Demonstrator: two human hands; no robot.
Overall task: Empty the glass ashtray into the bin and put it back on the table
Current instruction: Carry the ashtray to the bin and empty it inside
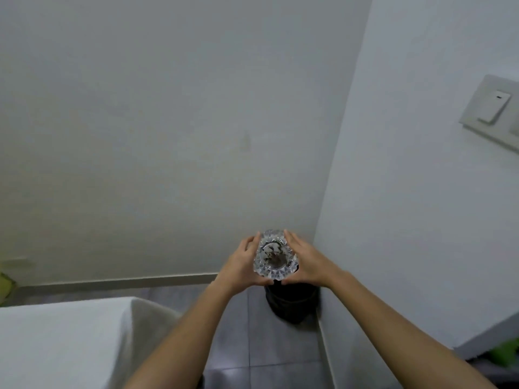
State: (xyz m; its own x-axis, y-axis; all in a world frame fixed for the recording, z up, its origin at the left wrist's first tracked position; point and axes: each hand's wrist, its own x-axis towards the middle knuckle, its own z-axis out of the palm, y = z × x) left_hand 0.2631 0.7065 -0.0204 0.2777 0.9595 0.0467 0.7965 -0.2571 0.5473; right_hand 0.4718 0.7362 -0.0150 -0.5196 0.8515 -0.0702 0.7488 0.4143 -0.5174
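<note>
At the lower left of the frame lies a white cloth-covered surface [56,343]. Just right of centre, the left hand [238,265] curls its fingers against the left edge of the glass ashtray [274,254], thumb under its near rim. The ashtray, with dark ash in its bowl, is held in the air above the black bin [292,301] in the corner. The right hand [307,261] grips its right edge likewise. A wall switch [491,110] sits at the upper right.

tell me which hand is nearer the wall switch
Right. The right hand grips the ashtray's right side, below and left of the switch. The left hand is on the ashtray's far side, farther away.
</note>
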